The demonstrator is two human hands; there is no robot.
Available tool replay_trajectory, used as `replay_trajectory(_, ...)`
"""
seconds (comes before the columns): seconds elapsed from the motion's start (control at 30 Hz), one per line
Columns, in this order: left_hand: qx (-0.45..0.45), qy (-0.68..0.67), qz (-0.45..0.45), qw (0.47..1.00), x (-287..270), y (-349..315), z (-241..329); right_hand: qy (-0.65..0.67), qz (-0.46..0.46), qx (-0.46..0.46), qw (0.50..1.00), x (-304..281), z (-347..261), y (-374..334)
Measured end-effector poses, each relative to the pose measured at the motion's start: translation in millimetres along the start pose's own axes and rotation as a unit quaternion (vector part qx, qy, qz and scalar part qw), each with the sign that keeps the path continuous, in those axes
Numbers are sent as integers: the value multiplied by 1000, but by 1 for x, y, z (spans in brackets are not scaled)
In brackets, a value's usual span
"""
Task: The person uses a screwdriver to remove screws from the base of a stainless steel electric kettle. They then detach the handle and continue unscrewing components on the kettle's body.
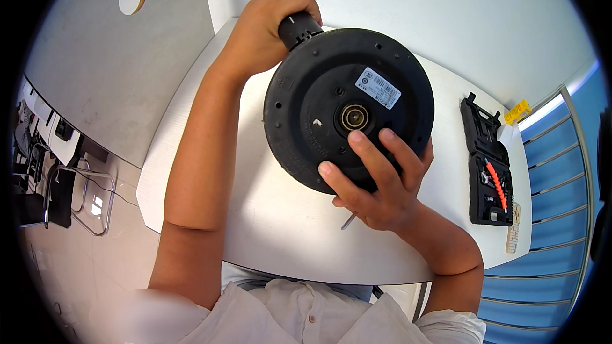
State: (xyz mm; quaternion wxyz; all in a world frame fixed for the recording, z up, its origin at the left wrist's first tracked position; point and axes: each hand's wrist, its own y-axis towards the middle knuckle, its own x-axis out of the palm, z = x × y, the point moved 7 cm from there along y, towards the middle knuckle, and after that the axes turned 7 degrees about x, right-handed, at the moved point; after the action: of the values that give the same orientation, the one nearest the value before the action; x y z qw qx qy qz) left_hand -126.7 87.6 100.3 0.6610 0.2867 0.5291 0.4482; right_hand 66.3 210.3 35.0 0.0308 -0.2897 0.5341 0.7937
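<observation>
1. A person leans over a white desk (274, 229), and from where I stand I see both bare hands on one black, round device, held up above the desktop.
2. The left hand (268, 25) curls closed around a short black cylinder (298, 28) at the device's rim; its thumb is out of sight.
3. The broad disc (338, 95) lies between the hands, to the right of the left hand and nearer the body. Its flat face, with a brass-coloured ring (354, 116) at the centre and a pale label (378, 88) above that, turns toward the person.
4. The right hand (382, 197) comes from the lower right, its fingertips spread on that face just below the ring. I cannot tell whether it grips.
5. The device's long axis slants from the cylinder in the left hand down toward the right hand, which is nearer the ring.
6. A thin metal shaft (348, 221) pokes out below the right hand; whether it is held is unclear.
7. Well right of both hands, an open black tool case (477, 191) carries an orange-red tool (495, 185).
</observation>
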Motion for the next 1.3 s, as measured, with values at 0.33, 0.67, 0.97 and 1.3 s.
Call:
replay_trajectory(0.33, 35, 6, -2, 999, 0, 1, 4, -7, -3, -7, 1000, 0, 0, -2)
replay_trajectory(0.67, -30, 2, -17, 999, 2, 0, -4, 39, -2, 58, 998, 1, 5, -2)
replay_trajectory(0.97, -25, 9, 13, 1000, 0, 1, -3, -14, 67, 68, 995, -2, 5, -7)
replay_trajectory(1.3, -50, -32, 17, 998, 0, 0, -7, -15, 74, 65, 995, 0, 5, -7)
